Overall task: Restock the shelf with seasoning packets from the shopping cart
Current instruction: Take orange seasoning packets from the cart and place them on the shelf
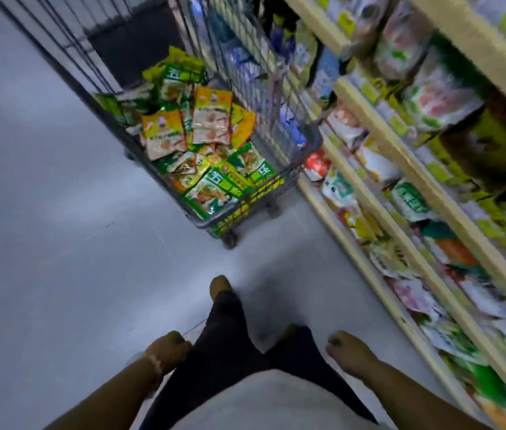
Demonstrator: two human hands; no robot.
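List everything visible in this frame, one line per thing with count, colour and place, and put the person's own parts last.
shopping cart: one, dark grey wire, on the floor beside the shelf, ahead of the person.
seasoning packets: a loose pile, too many to count, green, yellow and orange, inside the cart.
shelf: one unit, several cream-edged tiers, along the right; blurred.
shelf goods: many packets, mixed green, white and red, on the tiers; too blurred to count.
floor: grey, left and centre.
legs: two, dark trousers, bottom centre, one foot forward.
left hand: one, fingers curled, holding nothing visible, low by the left leg.
right hand: one, fingers curled, holding nothing visible, low by the right leg.
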